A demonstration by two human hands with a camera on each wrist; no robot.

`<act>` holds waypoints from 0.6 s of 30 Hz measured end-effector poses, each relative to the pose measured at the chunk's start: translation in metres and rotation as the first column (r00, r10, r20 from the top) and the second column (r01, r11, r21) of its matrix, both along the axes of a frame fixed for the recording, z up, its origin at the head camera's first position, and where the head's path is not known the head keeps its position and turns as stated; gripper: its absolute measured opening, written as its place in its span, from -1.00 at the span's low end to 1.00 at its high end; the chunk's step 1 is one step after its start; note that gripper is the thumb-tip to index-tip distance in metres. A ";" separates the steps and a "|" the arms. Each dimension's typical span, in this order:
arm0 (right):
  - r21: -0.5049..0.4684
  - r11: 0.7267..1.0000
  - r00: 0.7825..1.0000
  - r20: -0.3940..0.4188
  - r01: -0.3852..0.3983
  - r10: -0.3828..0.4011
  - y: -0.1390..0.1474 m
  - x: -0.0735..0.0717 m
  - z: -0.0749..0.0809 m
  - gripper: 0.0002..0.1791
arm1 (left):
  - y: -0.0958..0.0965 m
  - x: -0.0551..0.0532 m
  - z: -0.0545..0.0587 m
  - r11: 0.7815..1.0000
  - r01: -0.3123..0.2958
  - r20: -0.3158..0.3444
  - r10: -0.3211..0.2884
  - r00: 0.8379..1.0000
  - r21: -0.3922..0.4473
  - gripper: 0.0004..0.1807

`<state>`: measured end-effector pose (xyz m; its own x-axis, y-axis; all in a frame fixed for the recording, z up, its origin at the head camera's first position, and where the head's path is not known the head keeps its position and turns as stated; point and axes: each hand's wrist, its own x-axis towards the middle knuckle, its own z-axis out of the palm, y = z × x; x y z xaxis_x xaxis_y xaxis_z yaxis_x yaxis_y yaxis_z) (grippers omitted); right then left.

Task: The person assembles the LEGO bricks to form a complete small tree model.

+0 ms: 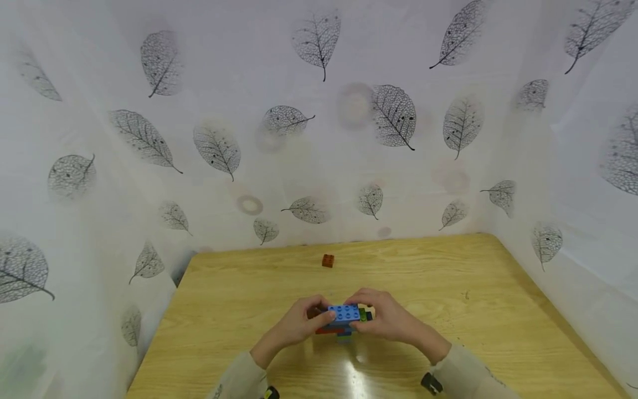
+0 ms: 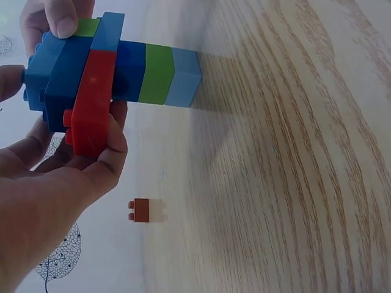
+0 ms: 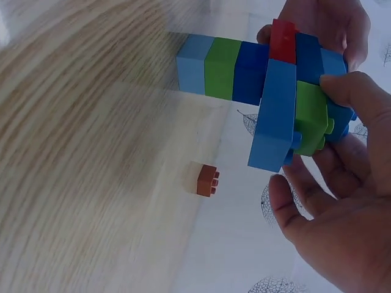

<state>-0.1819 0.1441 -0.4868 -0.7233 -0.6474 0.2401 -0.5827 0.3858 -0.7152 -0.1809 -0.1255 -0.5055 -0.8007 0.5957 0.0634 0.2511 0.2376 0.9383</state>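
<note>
Both hands hold a building-brick model between them. In the head view a blue studded brick point(image 1: 345, 313) forms its top. My left hand point(image 1: 296, 322) grips the left side, its thumb at the top brick and fingers curled under the red brick point(image 2: 93, 104). On the other side my right hand point(image 1: 386, 317) pinches the upper part, with its thumb by the top brick above a green brick point(image 3: 310, 113). A long blue brick point(image 3: 273, 116) juts out there. Below, a narrow column of dark blue, green point(image 2: 157, 74) and light blue bricks point(image 2: 186, 77) stands upright on the table.
A small brownish-red brick point(image 1: 328, 260) lies apart on the wooden table point(image 1: 239, 288), beyond the hands toward the back edge. White cloth point(image 1: 319, 166) with a leaf print hangs behind the table and along both sides.
</note>
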 end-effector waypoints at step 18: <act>0.009 0.997 0.994 0.085 0.073 -0.073 0.001 0.000 -0.003 -0.59 | -0.002 -0.015 -0.004 0.992 -0.118 0.083 0.121 0.989 -0.041 -0.54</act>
